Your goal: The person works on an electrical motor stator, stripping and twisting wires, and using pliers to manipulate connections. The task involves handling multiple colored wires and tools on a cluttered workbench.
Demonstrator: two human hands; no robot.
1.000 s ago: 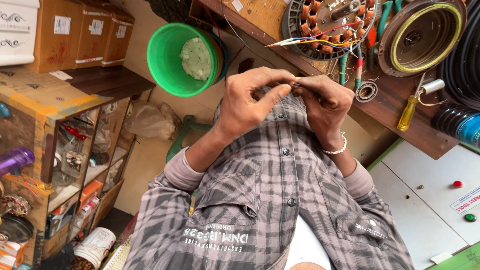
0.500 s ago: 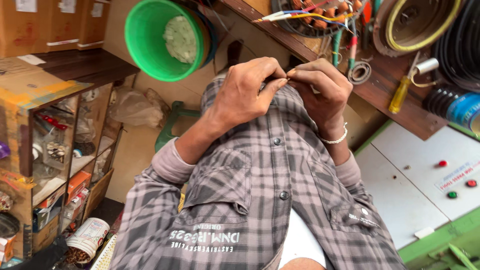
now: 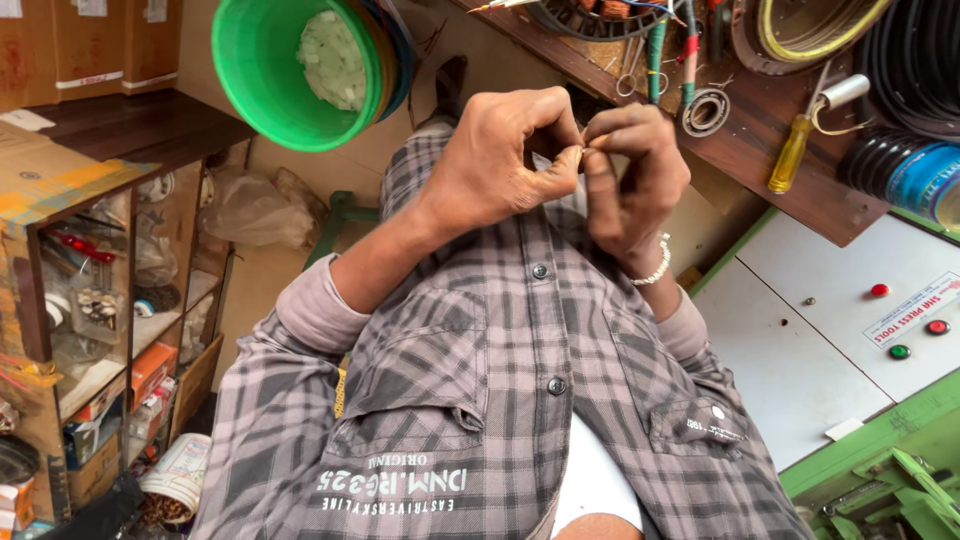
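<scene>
My left hand (image 3: 500, 165) and my right hand (image 3: 635, 185) are raised in front of my grey plaid shirt (image 3: 480, 400), fingertips pressed together. Between the thumbs and forefingers sits a tiny, thin piece, perhaps a bit of wire (image 3: 584, 148); most of it is hidden by the fingers. A white bead bracelet (image 3: 655, 268) circles my right wrist. Both hands pinch the same small piece.
A green plastic bucket (image 3: 275, 70) is at the upper left. The wooden bench (image 3: 760, 160) carries a wound stator with coloured wires (image 3: 590, 12), a bearing ring (image 3: 705, 110) and a yellow-handled screwdriver (image 3: 790, 152). A white panel with red and green buttons (image 3: 800, 340) is right; glass-fronted shelves (image 3: 90, 300) are left.
The view has shifted, so the bucket and bench sit higher and the hands lower in frame. The fingertips stay pinched together and have shifted only slightly on the small piece.
</scene>
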